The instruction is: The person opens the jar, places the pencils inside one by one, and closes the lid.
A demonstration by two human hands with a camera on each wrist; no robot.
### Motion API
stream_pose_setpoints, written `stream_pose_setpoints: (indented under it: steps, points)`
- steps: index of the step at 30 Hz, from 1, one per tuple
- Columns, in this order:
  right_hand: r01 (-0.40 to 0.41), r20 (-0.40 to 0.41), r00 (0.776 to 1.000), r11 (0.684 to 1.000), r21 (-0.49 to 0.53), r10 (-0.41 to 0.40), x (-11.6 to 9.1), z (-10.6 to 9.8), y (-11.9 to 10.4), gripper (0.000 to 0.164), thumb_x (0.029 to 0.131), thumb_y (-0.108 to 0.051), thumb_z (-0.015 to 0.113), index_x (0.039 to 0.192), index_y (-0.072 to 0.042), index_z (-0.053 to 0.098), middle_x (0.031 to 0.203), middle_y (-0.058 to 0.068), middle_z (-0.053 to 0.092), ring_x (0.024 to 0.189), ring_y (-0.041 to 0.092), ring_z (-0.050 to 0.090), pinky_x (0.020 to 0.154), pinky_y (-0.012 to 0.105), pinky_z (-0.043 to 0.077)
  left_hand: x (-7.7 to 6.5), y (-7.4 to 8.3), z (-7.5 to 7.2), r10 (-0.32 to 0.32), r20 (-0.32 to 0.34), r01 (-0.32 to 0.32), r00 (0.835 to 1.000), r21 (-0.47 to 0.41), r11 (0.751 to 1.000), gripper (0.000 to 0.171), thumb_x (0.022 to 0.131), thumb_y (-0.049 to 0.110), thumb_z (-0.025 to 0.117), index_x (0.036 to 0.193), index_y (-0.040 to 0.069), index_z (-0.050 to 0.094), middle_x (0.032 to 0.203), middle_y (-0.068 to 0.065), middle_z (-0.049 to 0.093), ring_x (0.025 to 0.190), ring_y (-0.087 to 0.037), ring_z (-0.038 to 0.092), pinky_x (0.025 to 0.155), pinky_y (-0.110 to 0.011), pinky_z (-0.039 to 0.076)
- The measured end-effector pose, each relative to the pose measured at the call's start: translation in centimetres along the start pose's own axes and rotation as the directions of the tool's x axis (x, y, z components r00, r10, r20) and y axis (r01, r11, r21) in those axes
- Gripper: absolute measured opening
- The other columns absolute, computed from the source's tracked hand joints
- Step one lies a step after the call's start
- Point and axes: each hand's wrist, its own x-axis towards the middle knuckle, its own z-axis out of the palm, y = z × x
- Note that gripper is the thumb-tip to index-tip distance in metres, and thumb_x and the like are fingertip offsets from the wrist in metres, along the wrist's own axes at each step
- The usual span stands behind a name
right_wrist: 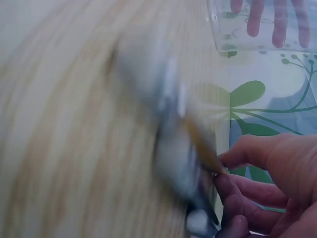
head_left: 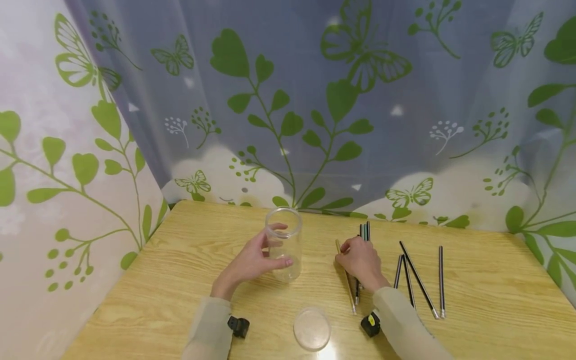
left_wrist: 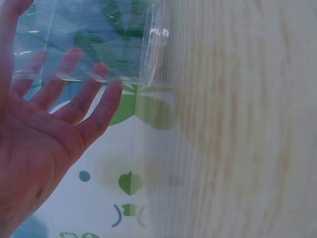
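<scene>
A clear plastic jar stands upright and uncapped on the table. My left hand holds it from the left, the thumb across the near side and the fingers behind; in the left wrist view those fingers show partly through the jar wall. To the right, my right hand pinches a gold-coloured pencil between thumb and fingers. Several dark pencils lie beneath that hand, which hides their middles. The right wrist view shows the gold pencil blurred beside darker ones.
A round clear lid lies near the front of the wooden table. Several black pencils with pale ends are spread out to the right. A leaf-and-butterfly patterned curtain hangs along the back edge.
</scene>
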Motion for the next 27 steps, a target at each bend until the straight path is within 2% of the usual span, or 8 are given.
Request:
stream_pose_setpoints:
  steps: [5, 8, 13, 18, 23, 27]
  points:
    - [0.006, -0.008, 1.0, 0.997, 0.079, -0.006, -0.2, -0.4, 0.0, 0.028, 0.086, -0.018, 0.073, 0.108, -0.002, 0.074, 0.097, 0.013, 0.077, 0.065, 0.016, 0.066, 0.049, 0.03, 0.051, 0.0, 0.1, 0.0, -0.002, 0.001, 0.002, 1.0, 0.004, 1.0, 0.078, 0.085, 0.03, 0.085, 0.151, 0.029, 0.044, 0.154, -0.006, 0.049, 0.139, -0.038, 0.051, 0.115, -0.056, 0.045]
    - [0.03, -0.038, 0.999, 0.989, 0.146, -0.025, -0.5, -1.0, -0.1, 0.028, 0.086, -0.017, 0.072, 0.109, -0.001, 0.074, 0.09, 0.011, 0.076, 0.065, 0.016, 0.065, 0.052, 0.029, 0.05, 0.0, 0.1, -0.1, -0.001, 0.003, 0.001, 1.0, 0.004, 1.0, 0.076, 0.085, 0.03, 0.085, 0.149, 0.033, 0.044, 0.154, -0.005, 0.049, 0.14, -0.038, 0.051, 0.115, -0.057, 0.045]
    - [0.055, -0.088, 0.996, 0.969, 0.241, -0.035, -1.2, -2.4, -0.4, 0.026, 0.087, -0.015, 0.072, 0.109, -0.003, 0.074, 0.086, 0.01, 0.074, 0.064, 0.017, 0.064, 0.057, 0.029, 0.051, 0.0, -0.1, -0.1, 0.011, 0.005, -0.011, 1.0, 0.012, 1.0, 0.075, 0.085, 0.03, 0.085, 0.149, 0.033, 0.044, 0.153, -0.007, 0.05, 0.139, -0.039, 0.051, 0.114, -0.057, 0.045]
    - [0.046, -0.084, 0.996, 0.924, 0.379, -0.015, -2.1, -4.1, -0.7, 0.026, 0.088, -0.013, 0.07, 0.113, -0.004, 0.069, 0.085, 0.008, 0.071, 0.06, 0.025, 0.068, 0.057, 0.034, 0.058, 0.0, 0.0, -0.1, 0.006, -0.003, -0.006, 1.0, 0.025, 1.0, 0.075, 0.085, 0.032, 0.085, 0.147, 0.035, 0.045, 0.153, -0.005, 0.05, 0.138, -0.037, 0.052, 0.113, -0.055, 0.047]
    - [0.053, -0.106, 0.994, 0.875, 0.482, -0.002, -3.1, -6.0, -1.2, 0.028, 0.089, -0.01, 0.068, 0.116, -0.003, 0.065, 0.088, 0.005, 0.068, 0.064, 0.015, 0.068, 0.062, 0.037, 0.064, 0.1, 0.1, -0.1, -0.004, -0.003, 0.004, 1.0, 0.044, 0.999, 0.076, 0.084, 0.034, 0.086, 0.149, 0.033, 0.045, 0.15, -0.001, 0.052, 0.138, -0.035, 0.053, 0.113, -0.054, 0.047]
    - [0.077, -0.126, 0.992, 0.821, 0.566, -0.006, -3.8, -7.7, -1.8, 0.029, 0.09, -0.008, 0.066, 0.118, -0.002, 0.062, 0.094, 0.006, 0.067, 0.07, 0.01, 0.068, 0.065, 0.037, 0.065, 0.1, 0.2, -0.1, 0.003, 0.0, -0.003, 1.0, 0.05, 0.999, 0.077, 0.085, 0.034, 0.085, 0.15, 0.029, 0.044, 0.15, -0.002, 0.052, 0.138, -0.036, 0.053, 0.113, -0.055, 0.047]
